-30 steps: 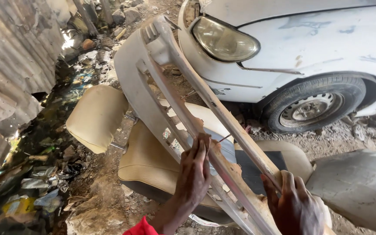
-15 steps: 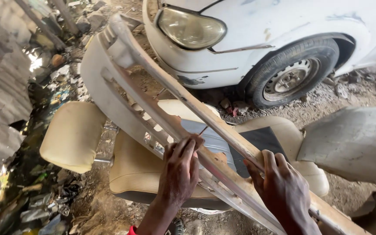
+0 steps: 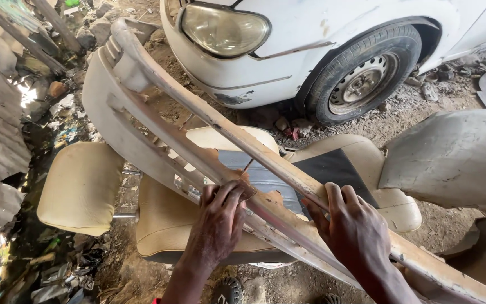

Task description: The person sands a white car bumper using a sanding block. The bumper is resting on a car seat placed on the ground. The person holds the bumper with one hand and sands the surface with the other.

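The left hand (image 3: 216, 222) lies flat with fingers spread on the lower bar of the worn cream bumper (image 3: 142, 118), which slants across a tan car seat (image 3: 170, 219). The right hand (image 3: 352, 231) curls closed around the bumper's upper rail.

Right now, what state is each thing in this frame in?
Bumper: off the car, tilted, paint worn, propped across the seat.
Left hand: flat on the bumper's lower rail.
Right hand: gripping the bumper's upper rail.
Car seat: lying on the ground.
White car: parked, headlight in place.
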